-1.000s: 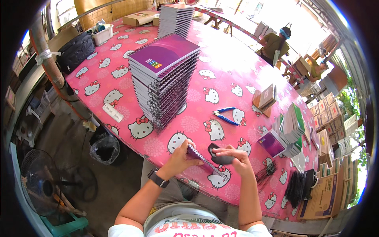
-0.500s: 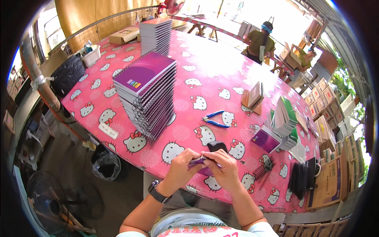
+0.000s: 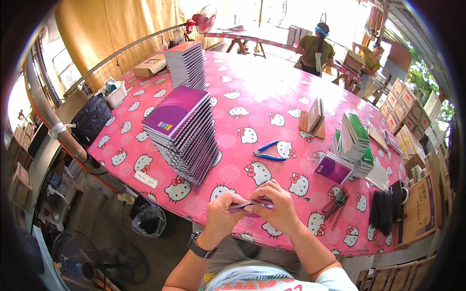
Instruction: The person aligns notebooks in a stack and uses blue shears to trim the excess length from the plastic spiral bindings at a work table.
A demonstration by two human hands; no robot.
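Close to the table's near edge, my left hand (image 3: 224, 212) and my right hand (image 3: 277, 207) pinch a small spiral notebook (image 3: 262, 204) from both ends. Its spiral edge faces up and a bit of purple cover shows below; the fingers hide most of it. Beyond my hands lie blue-handled pliers (image 3: 270, 151), jaws pointing left. To the right of my right hand is a loose bunch of black spiral wires (image 3: 335, 203). A tall stack of purple spiral notebooks (image 3: 182, 136) rises to the left.
Another notebook stack (image 3: 185, 65) stands farther back. Green and white notebooks (image 3: 354, 140) with a purple one (image 3: 333, 168) sit at right, near a wooden stand (image 3: 312, 123) and a black wire pile (image 3: 380, 212). A floor fan (image 3: 82, 264) is lower left. Two people work far off.
The view has shifted slightly. My hands have turned the notebook so its spiral edge shows more plainly, and my right fingers have moved along it. A black object behind them is now hidden.
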